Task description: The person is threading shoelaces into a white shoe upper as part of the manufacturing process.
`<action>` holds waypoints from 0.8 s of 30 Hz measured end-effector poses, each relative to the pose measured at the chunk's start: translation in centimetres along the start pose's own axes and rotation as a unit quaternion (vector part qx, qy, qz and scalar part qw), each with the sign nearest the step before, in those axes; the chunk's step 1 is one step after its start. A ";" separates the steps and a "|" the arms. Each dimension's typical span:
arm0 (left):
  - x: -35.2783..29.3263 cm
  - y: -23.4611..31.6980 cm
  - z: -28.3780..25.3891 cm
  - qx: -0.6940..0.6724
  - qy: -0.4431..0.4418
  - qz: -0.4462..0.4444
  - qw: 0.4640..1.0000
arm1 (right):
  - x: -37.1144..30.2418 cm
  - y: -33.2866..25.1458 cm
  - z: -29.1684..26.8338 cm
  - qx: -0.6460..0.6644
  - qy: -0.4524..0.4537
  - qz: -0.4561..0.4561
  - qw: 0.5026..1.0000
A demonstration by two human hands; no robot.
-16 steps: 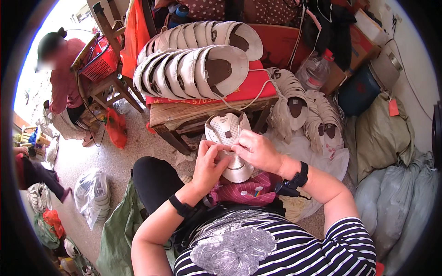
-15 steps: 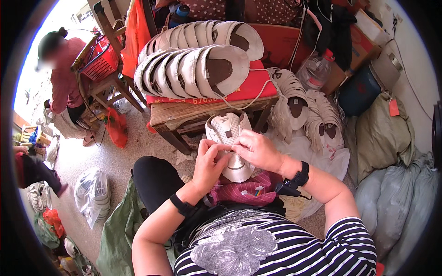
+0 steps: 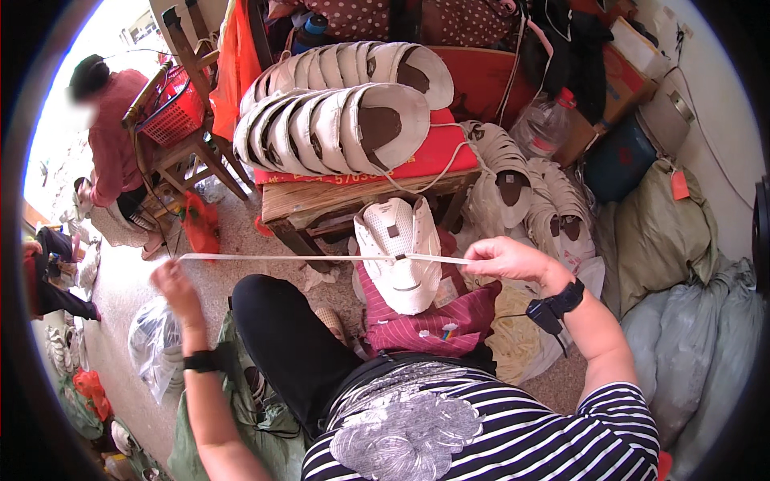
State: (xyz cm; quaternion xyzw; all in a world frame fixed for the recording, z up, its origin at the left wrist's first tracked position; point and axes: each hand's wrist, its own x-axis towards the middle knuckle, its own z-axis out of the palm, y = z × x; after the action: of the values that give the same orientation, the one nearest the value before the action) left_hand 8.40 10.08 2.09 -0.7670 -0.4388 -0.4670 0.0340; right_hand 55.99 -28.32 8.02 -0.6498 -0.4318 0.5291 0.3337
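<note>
A white shoe upper with a perforated tongue rests toe toward me on the maroon striped cloth over my lap. A flat white shoelace crosses it, pulled straight out to both sides. My left hand, slightly blurred, pinches the lace's far left end, well out beyond my knee. The other end is pinched by my right hand, just right of the upper. Neither hand touches the upper itself.
Ahead, a wooden stool bears a red cloth and two rows of nested white shoe uppers. More nested uppers lie at right, near full sacks. A bagged bundle is on the left floor. Another person sits far left.
My hands were together over the upper. They have since moved wide apart, the left much farther out, drawing the shoelace taut across it.
</note>
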 end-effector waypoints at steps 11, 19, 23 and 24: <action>-11.0 -28.3 -9.4 -0.707 -0.025 -0.578 0.407 | -2.7 15.2 -7.5 -0.371 0.066 0.271 0.886; -1.3 6.4 0.1 -0.460 -0.176 -0.453 0.744 | -7.3 26.0 -12.3 0.599 0.469 0.090 0.643; -2.4 20.6 0.8 -0.493 -0.335 -0.328 0.733 | -17.1 39.6 -17.9 0.566 0.501 0.059 0.652; -3.5 21.9 1.9 -0.534 -0.368 -0.292 0.703 | -16.8 40.2 -19.9 0.518 0.463 0.081 0.714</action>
State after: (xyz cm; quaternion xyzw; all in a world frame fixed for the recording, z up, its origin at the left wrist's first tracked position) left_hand 24.49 -4.67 6.29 -0.6008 -0.2957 -0.2901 -0.6837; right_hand 82.63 -59.45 -16.72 -0.5713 0.1736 0.3277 0.7322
